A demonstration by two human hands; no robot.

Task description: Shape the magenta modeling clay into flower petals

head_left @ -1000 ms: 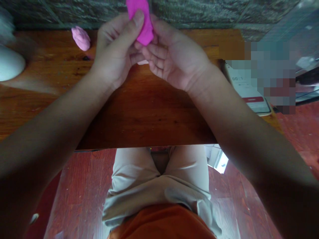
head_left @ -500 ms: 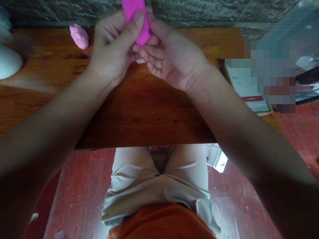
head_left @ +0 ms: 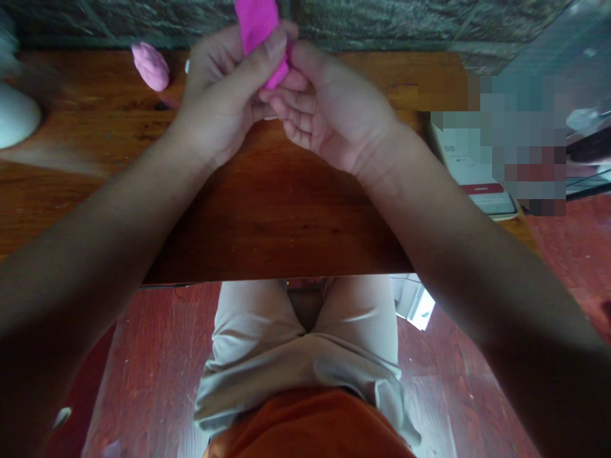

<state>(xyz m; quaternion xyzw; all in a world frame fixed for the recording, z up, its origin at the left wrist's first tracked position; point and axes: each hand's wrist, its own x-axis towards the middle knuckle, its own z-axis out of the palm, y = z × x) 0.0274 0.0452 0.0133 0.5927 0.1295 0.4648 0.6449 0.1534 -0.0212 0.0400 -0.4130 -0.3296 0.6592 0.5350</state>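
A flattened magenta strip of modelling clay (head_left: 258, 24) is held up between my two hands, close to the wall; its top end runs out of view. My left hand (head_left: 222, 92) is closed on it, with the thumb pressed across its front. From the other side, my right hand (head_left: 337, 105) pinches the strip's lower right edge between thumb and forefinger, its other fingers curled beneath. Left of my hands, a paler pink lump of clay (head_left: 151, 67) lies on the wooden table (head_left: 291, 210). A small white bit (head_left: 187, 67) shows beside my left hand.
A rounded white object (head_left: 16, 117) stands at the left edge. On the right lies a flat device with a lit screen (head_left: 484, 189), partly blurred out. A dark stone-patterned wall (head_left: 382, 24) borders the table's far side. White boxes (head_left: 415, 304) rest below the front edge.
My left thumb has slid right and slightly down across the magenta clay, covering more of its lower part. The small white bit beside my left hand has come into view.
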